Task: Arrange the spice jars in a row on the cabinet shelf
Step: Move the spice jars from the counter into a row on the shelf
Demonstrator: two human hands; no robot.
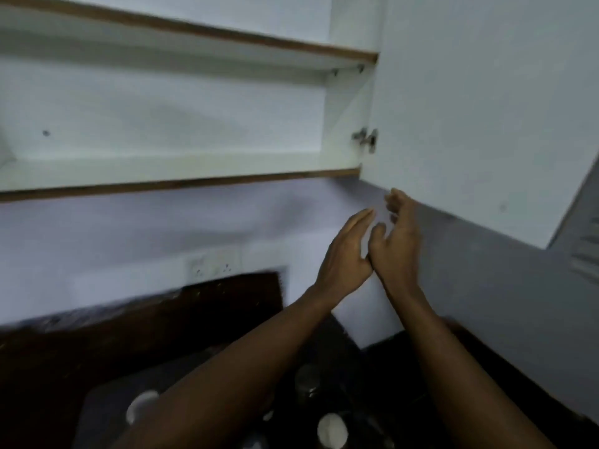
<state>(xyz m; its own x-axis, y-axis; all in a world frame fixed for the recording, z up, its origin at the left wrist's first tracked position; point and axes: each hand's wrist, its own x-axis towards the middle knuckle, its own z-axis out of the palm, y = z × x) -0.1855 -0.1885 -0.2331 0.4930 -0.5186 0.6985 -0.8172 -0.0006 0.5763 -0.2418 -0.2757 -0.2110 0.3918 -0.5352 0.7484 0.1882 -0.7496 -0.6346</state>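
1. Hands meet in mid-air below the cabinet: the left hand (345,254) has straight fingers pointing up and right, its grip open and holding nothing.
2. The right hand (397,241) sits just beside it, the two touching near the thumbs; its fingers are loosely curled with nothing between them, fingertips close under the lower edge of the door (479,118).
3. Both forearms are bare and rise from the lower edge of the view.
4. The door is white, swung open to the right, hung on a metal hinge (365,139).
5. Inside the cabinet, the lower shelf (181,168) is white with a brown front edge; an upper shelf (194,43) of the same make runs above it.
6. Jars: pale round lids show low in the view on the dark desk (107,345), one at the left (141,408) beside the left forearm and one between the forearms (331,429). A clear, glassy shape (306,382) stands above the latter. Blur keeps me from telling more about them.
7. A white socket plate (215,265) is fixed to the wall below the cabinet, above a dark backsplash (227,293).
8. The whole view is motion-blurred and dim.
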